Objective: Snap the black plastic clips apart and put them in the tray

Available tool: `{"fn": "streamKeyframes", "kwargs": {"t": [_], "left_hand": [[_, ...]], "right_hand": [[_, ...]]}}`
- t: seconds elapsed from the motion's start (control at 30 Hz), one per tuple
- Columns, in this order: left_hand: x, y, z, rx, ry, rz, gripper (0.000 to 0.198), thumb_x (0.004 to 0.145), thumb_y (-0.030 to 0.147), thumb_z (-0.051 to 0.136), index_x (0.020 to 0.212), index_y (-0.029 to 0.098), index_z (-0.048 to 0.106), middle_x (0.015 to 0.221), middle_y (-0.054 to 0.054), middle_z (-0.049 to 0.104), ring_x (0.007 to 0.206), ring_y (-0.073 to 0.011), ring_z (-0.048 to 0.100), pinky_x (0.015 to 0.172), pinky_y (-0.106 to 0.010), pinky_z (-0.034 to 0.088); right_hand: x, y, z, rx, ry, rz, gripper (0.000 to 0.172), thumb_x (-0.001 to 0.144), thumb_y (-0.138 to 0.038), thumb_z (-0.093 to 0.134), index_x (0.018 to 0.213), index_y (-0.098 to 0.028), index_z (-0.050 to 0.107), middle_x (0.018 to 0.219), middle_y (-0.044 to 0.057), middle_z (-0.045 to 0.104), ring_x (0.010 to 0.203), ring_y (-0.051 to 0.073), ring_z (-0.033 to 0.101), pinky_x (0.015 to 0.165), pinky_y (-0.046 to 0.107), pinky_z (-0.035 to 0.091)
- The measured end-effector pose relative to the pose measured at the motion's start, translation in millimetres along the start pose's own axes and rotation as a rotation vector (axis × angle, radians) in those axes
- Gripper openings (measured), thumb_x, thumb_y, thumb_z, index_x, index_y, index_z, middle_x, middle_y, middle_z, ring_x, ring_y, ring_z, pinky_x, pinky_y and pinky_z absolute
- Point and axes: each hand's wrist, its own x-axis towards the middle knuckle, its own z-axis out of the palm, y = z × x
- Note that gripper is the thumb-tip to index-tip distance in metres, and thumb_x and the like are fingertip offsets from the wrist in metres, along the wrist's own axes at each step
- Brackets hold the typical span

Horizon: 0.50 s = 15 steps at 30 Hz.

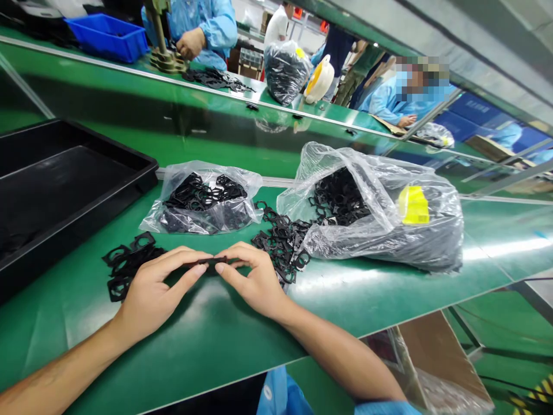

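Observation:
Both hands meet over the green table, pinching one thin black plastic part (212, 261) that I see edge-on. My left hand (155, 285) grips its left end between thumb and fingers. The right end is pinched by my right hand (253, 276). Beyond my left hand lies a loose pile of flat black parts with round openings (125, 259), partly hidden by that hand. Another heap of similar black parts (280, 239) spills out behind my right hand, from the mouth of a large clear plastic bag (380, 230).
A smaller clear bag of black parts (203, 199) lies behind my hands. At left stands a large black tray (86, 196). Across a green divider, co-workers in blue sleeves sit near a blue bin (108, 37) and a filled bag (286, 72). A cardboard box (440, 357) stands below the table edge.

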Motion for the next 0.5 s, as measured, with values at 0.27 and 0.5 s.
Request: {"fn": "streamKeyframes", "kwargs": {"t": [0.27, 0.5], "left_hand": [[-2.1, -5.5, 3.1, -0.029, -0.021, -0.049, 0.016, 0.091, 0.035, 0.065, 0.097, 0.023, 0.074, 0.092, -0.001, 0.078, 0.077, -0.0158, 0.074, 0.074, -0.022, 0.061], [-3.2, -5.6, 1.9, 0.017, -0.035, -0.038, 0.014, 0.090, 0.032, 0.064, 0.096, 0.022, 0.073, 0.089, -0.001, 0.075, 0.077, -0.0152, 0.070, 0.073, -0.023, 0.058]], "right_hand": [[1.3, 0.5, -1.8, 0.067, -0.004, 0.076, 0.013, 0.079, -0.026, 0.071, 0.090, -0.019, 0.076, 0.082, 0.001, 0.062, 0.073, 0.012, 0.058, 0.069, 0.024, 0.053], [4.2, 3.8, -3.0, 0.094, -0.013, 0.106, 0.013, 0.077, -0.026, 0.072, 0.087, -0.018, 0.076, 0.082, 0.001, 0.061, 0.072, 0.011, 0.056, 0.067, 0.023, 0.051]]}}
